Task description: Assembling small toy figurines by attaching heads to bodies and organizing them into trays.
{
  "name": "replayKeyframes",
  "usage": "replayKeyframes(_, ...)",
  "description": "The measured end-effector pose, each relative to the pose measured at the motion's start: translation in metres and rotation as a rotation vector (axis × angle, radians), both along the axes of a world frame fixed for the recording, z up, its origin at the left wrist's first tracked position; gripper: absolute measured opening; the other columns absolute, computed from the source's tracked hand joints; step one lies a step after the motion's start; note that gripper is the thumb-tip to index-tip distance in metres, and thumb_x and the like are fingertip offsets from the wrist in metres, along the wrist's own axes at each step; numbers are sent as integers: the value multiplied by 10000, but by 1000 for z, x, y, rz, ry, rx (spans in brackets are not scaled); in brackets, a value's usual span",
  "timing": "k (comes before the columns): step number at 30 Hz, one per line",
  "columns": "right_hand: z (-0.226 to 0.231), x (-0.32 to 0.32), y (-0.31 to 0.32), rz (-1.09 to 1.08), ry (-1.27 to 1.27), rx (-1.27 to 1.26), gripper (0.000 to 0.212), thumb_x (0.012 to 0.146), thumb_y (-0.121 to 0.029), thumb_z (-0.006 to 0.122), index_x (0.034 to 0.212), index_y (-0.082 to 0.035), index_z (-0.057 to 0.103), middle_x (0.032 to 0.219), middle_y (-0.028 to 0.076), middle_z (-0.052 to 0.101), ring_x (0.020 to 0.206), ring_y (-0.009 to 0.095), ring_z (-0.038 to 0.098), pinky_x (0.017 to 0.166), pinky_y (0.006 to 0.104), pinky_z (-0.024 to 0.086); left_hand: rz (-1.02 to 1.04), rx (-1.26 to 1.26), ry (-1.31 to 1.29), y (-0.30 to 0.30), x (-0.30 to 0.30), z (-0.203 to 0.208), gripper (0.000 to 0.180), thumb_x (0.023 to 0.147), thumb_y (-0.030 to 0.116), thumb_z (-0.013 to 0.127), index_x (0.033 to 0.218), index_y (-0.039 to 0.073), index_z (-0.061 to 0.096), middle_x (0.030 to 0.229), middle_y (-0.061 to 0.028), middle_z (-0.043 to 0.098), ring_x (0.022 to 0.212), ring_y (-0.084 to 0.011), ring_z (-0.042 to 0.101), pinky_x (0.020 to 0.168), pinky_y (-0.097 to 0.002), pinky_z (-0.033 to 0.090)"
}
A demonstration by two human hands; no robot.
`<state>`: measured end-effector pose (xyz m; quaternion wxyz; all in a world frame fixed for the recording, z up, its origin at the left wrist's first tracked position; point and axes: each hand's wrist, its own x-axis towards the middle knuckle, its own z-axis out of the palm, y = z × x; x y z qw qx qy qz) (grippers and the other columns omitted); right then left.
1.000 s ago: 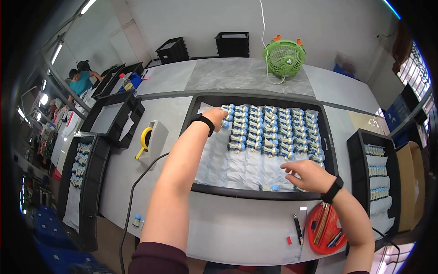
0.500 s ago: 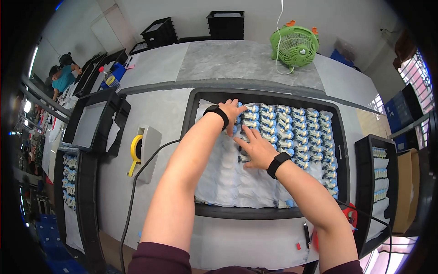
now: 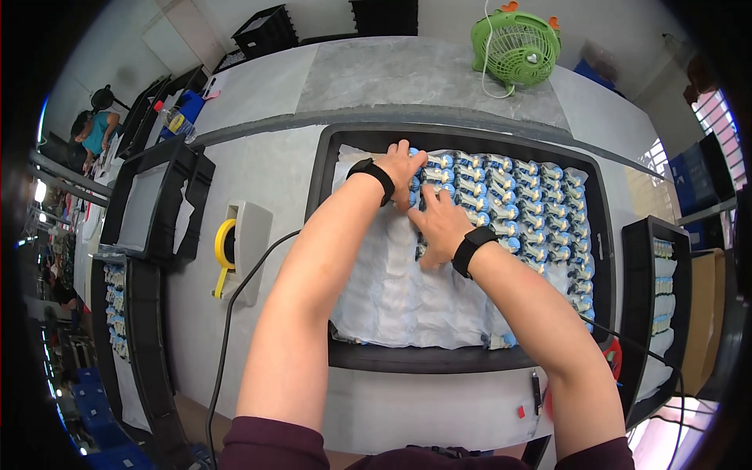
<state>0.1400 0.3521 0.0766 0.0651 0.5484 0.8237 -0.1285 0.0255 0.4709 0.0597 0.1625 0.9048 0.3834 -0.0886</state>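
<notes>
Little toy figures (image 3: 534, 221) with blue tops lie in rows in a big black tray (image 3: 470, 359), on a wrinkly white sheet (image 3: 384, 274). The rows fill the right and upper part of the tray, and the sheet shows at the left. The left hand (image 3: 399, 174) is bent over the toys at the upper left end. The right hand (image 3: 440, 225) is just beside it, with its fingers spread over the leftmost toys (I can't tell if either hand is gripping one, because the hands hide them). Each wrist has a black band (image 3: 475, 249). The tray sits on a pale table (image 3: 439, 407). To its left is a tape holder (image 3: 252, 243) with yellow tape (image 3: 226, 244). A green fan (image 3: 515, 53) stands past the tray's far side.
</notes>
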Motion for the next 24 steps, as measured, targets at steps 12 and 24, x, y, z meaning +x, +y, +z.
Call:
replayKeyframes(12, -4, 4, 0, 121, 104, 23, 511, 434, -193, 732, 910, -74, 588, 980, 123, 429, 1011, 292, 389, 724, 349, 494, 33, 42, 39, -2, -4, -3, 931, 403, 237, 792, 1246, 205, 398, 1135, -219, 346, 1105, -389, 320, 932, -427, 361)
replayKeyframes(24, 45, 21, -40, 70, 762, 127, 397, 503, -87, 666, 857, -40, 492, 876, 96, 425, 846, 272, 417, 738, 319, 395, 37, 101, -193, 4, -10, -22, 835, 407, 230, 791, 1139, 199, 390, 1065, -231, 345, 1034, -427, 339, 901, -466, 350)
